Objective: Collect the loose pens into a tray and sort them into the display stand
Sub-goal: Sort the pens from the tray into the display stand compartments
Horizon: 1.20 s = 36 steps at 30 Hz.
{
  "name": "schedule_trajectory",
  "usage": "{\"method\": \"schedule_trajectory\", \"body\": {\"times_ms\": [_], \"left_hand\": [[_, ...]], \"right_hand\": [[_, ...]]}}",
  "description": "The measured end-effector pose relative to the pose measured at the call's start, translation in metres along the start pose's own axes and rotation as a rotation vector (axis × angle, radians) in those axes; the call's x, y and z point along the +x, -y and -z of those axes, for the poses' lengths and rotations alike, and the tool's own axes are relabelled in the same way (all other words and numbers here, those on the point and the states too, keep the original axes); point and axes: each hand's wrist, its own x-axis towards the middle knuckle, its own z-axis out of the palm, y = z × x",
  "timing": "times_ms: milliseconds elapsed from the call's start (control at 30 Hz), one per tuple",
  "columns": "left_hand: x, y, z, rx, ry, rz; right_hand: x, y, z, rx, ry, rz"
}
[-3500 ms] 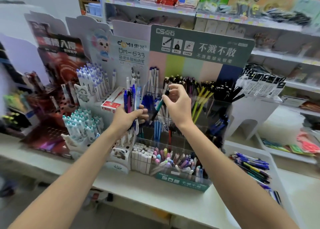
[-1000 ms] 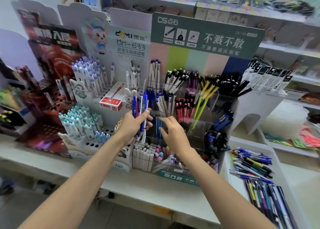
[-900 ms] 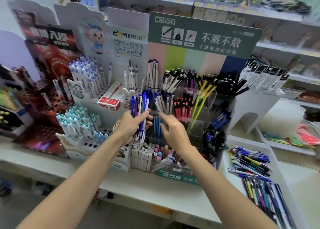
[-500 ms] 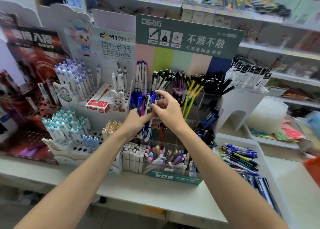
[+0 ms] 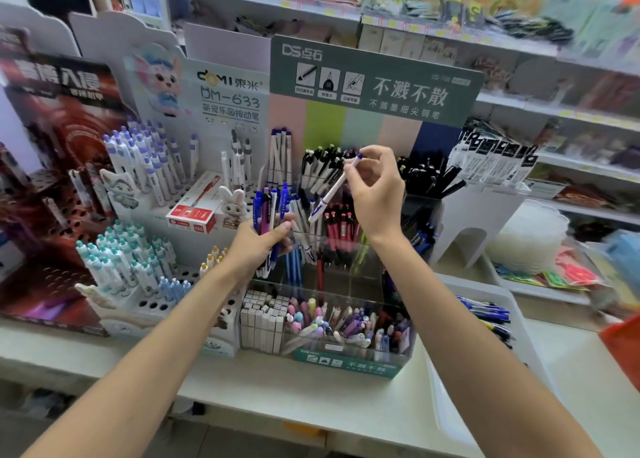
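My left hand (image 5: 258, 246) grips a bunch of blue, purple and white pens (image 5: 269, 208), held upright in front of the clear display stand (image 5: 346, 357). My right hand (image 5: 375, 194) is raised over the stand's upper compartments and pinches one white pen with a blue cap (image 5: 332, 189), tilted with its tip down to the left. The stand's compartments hold black, red, blue and pastel pens. A white tray (image 5: 485, 295) with loose pens lies on the counter to the right, partly hidden by my right forearm.
A white cardboard stand (image 5: 138, 194) with purple and teal capped pens sits left of the clear one, with a red box (image 5: 194, 211) on it. A red perforated display (image 5: 52, 187) is at far left. Shelves of goods rise behind; a stack of clear plastic lids (image 5: 530, 236) is at the right.
My right hand drew one white pen out of the bunch in my left hand and lifted it up and to the right, over the stand. The left hand has stayed in place.
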Motion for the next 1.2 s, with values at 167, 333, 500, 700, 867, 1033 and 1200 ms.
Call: {"method": "schedule_trajectory", "body": {"times_ms": [167, 333, 500, 700, 867, 1033, 1200], "left_hand": [[-0.001, -0.001, 0.003, -0.072, 0.046, 0.004], [0.001, -0.002, 0.007, -0.037, 0.028, 0.008], [0.001, -0.009, 0.003, -0.032, 0.026, -0.013], [0.005, -0.021, -0.032, 0.064, 0.082, -0.084], [0.01, -0.013, -0.042, -0.006, 0.049, -0.064], [0.014, -0.008, -0.047, -0.007, -0.002, -0.062], [0.014, -0.004, -0.04, 0.072, 0.027, -0.122]], "right_hand": [[-0.001, -0.013, -0.016, -0.179, 0.11, 0.125], [-0.019, -0.039, -0.028, -0.482, 0.325, 0.27], [-0.022, -0.035, -0.017, -0.489, 0.33, 0.239], [-0.021, -0.004, -0.014, -0.105, 0.447, -0.074], [-0.013, -0.009, 0.019, -0.04, 0.151, -0.101], [-0.002, -0.019, 0.059, -0.127, 0.005, -0.102], [-0.017, -0.028, 0.061, -0.158, 0.019, -0.075]]}}
